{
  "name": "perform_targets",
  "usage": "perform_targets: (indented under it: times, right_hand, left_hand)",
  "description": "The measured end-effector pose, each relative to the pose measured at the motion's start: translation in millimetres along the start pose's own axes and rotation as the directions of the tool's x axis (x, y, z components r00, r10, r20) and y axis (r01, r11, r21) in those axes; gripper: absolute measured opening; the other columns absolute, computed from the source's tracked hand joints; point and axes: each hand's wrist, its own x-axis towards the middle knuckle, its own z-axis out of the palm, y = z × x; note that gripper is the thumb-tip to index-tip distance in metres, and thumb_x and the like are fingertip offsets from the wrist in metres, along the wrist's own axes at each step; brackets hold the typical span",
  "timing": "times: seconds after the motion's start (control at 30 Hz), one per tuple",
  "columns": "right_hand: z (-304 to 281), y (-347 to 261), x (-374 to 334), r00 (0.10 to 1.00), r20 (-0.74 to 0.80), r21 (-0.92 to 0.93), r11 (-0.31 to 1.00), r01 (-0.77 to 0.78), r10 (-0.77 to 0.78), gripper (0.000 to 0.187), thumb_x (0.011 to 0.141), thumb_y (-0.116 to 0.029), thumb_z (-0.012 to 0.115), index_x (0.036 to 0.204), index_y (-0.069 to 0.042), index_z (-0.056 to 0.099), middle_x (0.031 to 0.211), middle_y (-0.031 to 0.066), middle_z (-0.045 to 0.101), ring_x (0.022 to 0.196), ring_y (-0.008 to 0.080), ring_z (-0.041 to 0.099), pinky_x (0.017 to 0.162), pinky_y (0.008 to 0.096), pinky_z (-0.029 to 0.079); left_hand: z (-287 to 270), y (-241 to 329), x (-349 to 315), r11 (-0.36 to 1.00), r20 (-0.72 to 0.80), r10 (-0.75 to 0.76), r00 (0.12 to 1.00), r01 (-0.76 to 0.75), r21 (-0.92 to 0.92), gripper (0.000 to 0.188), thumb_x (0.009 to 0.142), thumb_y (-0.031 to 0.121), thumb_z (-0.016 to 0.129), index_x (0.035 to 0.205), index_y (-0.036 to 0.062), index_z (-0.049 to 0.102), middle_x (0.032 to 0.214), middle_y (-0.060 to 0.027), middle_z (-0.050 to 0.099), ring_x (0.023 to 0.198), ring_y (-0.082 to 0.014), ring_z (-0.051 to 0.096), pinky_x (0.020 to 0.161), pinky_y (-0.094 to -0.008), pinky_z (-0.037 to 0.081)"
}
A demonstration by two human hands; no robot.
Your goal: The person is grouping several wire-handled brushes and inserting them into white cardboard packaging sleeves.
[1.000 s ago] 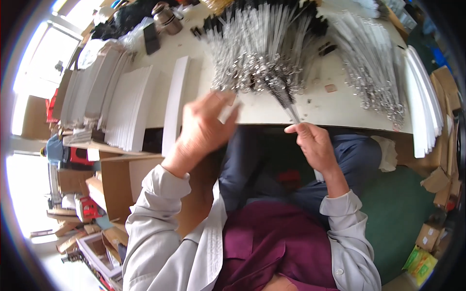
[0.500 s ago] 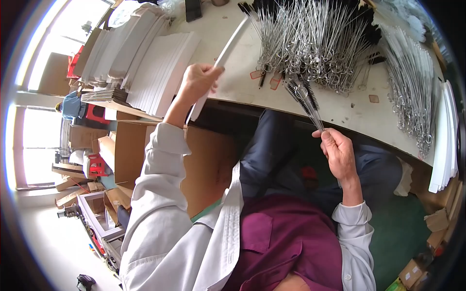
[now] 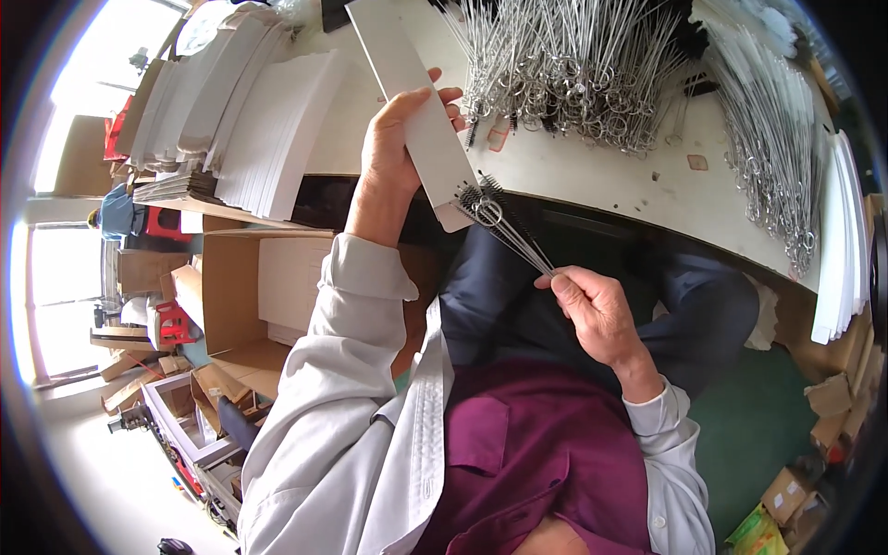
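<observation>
My left hand (image 3: 396,139) is closed round a long, narrow white box (image 3: 412,111), tilted over the near edge of the table. In my right hand (image 3: 597,310) is a small bundle of wire brushes (image 3: 509,231) with black bristles and ring ends, pinched by the bare wire stems. The bristled end of the bundle is at the lower end of the box; whether any of it is inside, I cannot tell. Beyond, on the table (image 3: 592,176), lies a large pile of wire brushes (image 3: 573,74) with metal loops.
Stacks of flat white boxes (image 3: 268,129) stand on the table's left. At the right lie more wire pieces (image 3: 763,157) and white boxes (image 3: 842,250). An open cardboard carton (image 3: 231,287) stands below the table's left edge.
The white box has turned its broad face into view and its lower end has swung right. My right hand has moved left, bringing the brushes to that end.
</observation>
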Motion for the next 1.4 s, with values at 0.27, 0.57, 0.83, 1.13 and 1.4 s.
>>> perform_targets:
  times: [0.27,0.57,0.83,1.13,1.4]
  right_hand:
    - [8.0,9.9,-2.3,0.995,-0.100,-0.052,0.999,0.017,-0.022,0.033,0.109,-0.027,0.057,0.107,0.002,0.074,0.061,-0.0078,0.041,0.057,0.0032,0.034,0.051,0.0237,0.030]
    - [9.3,16.9,-1.3,0.991,0.035,0.158,0.978,-0.135,0.131,0.031,0.108,-0.023,0.058,0.103,0.004,0.074,0.062,-0.0067,0.043,0.057,0.0032,0.037,0.051,0.0234,0.032]
    - [-3.5,13.9,0.7,0.982,0.049,0.185,0.965,-0.188,0.183,0.028,0.107,-0.019,0.059,0.101,0.003,0.075,0.062,-0.0072,0.043,0.058,0.0027,0.036,0.051,0.0240,0.031]
    - [-19.7,-1.8,5.0,0.949,0.134,0.212,0.927,-0.308,0.285,0.030,0.107,-0.019,0.058,0.099,0.005,0.074,0.061,-0.0071,0.042,0.057,0.0029,0.035,0.051,0.0243,0.031]
    - [-2.5,12.9,6.1,0.990,-0.040,0.108,0.985,-0.131,0.136,0.031,0.107,-0.023,0.060,0.098,0.004,0.074,0.061,-0.0070,0.042,0.057,0.0030,0.035,0.050,0.0244,0.031]
  left_hand:
    - [18.1,-7.8,-8.6,0.978,-0.179,0.160,0.971,-0.181,-0.104,0.054,0.092,0.016,0.063,0.138,-0.0055,0.047,0.106,-0.0233,0.061,0.085,-0.0262,0.060,0.083,-0.0415,0.052]
    - [11.9,-14.4,-13.2,0.915,-0.219,0.258,0.941,-0.311,-0.256,0.047,0.089,0.020,0.065,0.126,-0.0075,0.054,0.105,-0.0236,0.059,0.084,-0.0271,0.058,0.082,-0.0398,0.050]
    - [4.7,-18.1,-13.5,0.957,-0.124,0.211,0.970,-0.230,-0.177,0.053,0.090,0.023,0.063,0.129,-0.0104,0.051,0.103,-0.0238,0.059,0.083,-0.0265,0.058,0.081,-0.0401,0.050]
    - [-1.1,-15.9,-10.7,0.985,-0.070,0.142,0.987,-0.148,-0.090,0.055,0.090,0.025,0.064,0.131,-0.0105,0.052,0.102,-0.0238,0.061,0.082,-0.0253,0.059,0.077,-0.0393,0.051]
    - [-2.4,-22.5,-9.2,0.951,-0.228,0.222,0.948,-0.262,-0.165,0.049,0.090,0.024,0.064,0.124,-0.0098,0.056,0.102,-0.0239,0.061,0.082,-0.0273,0.059,0.080,-0.0406,0.050]
